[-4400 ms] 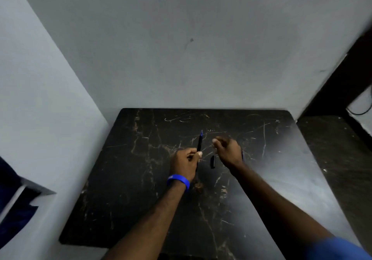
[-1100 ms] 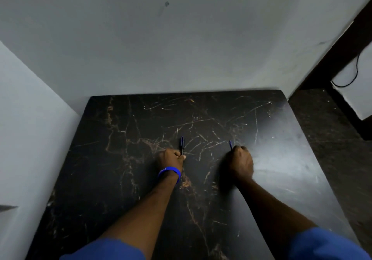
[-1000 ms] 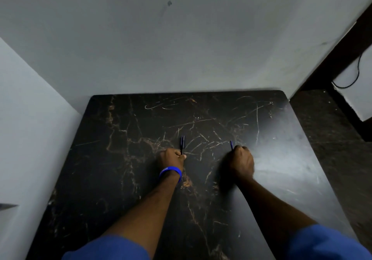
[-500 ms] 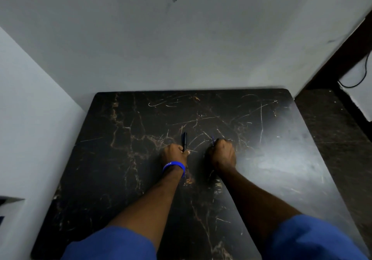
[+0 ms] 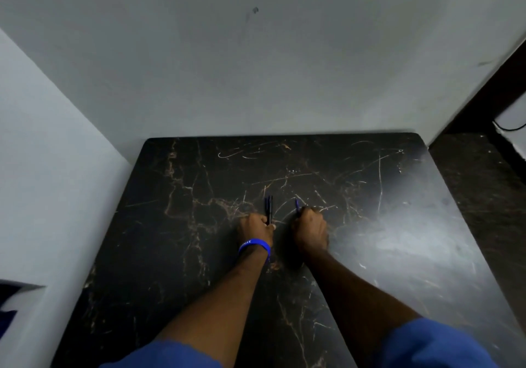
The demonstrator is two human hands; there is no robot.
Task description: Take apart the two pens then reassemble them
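grey walls (image 5: 256,68) behind and to the left, meeting in a corner beyond the far left corner of the surface. black marble-patterned table (image 5: 176,253), scratched and veined in brown, filling the lower middle of the view. two bare forearms in short blue sleeves (image 5: 438,345) reaching from the near edge toward the middle of the surface. right hand (image 5: 310,232) curled into a fist near the centre, closed around a thin pen part (image 5: 297,205) with only a short blue tip poking out toward the far edge. left hand (image 5: 254,228) just beside it, apart, fingers wrapped around the dark pen pieces (image 5: 269,208), upright ends pointing at the far edge; how many pieces, too small to tell. blue wristband (image 5: 254,245) on the left wrist.
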